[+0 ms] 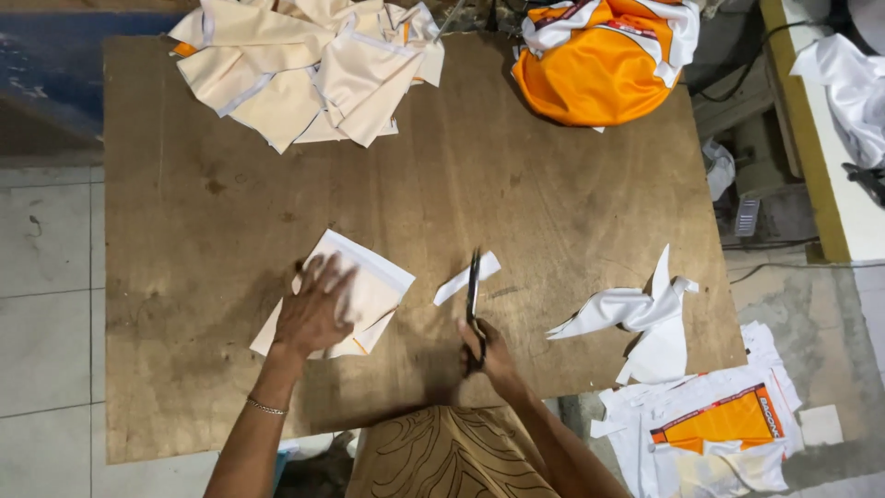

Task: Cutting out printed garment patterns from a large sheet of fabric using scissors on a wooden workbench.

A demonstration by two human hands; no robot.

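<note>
My left hand [315, 307] lies flat, fingers spread, on a cream fabric piece with a white edge [373, 281] near the middle of the wooden table [184, 231]. My right hand [487, 346] grips the handles of black scissors [474, 286], whose blades point away from me. A narrow white fabric strip [466, 277] lies on the table just beside the blades. A thin bracelet [266, 406] sits on my left wrist.
A heap of cream fabric pieces [309, 69] lies at the table's far left, an orange and white garment bundle [604, 60] at the far right. White offcuts [641, 318] rest near the right edge. More scraps [710, 433] cover the floor on the right.
</note>
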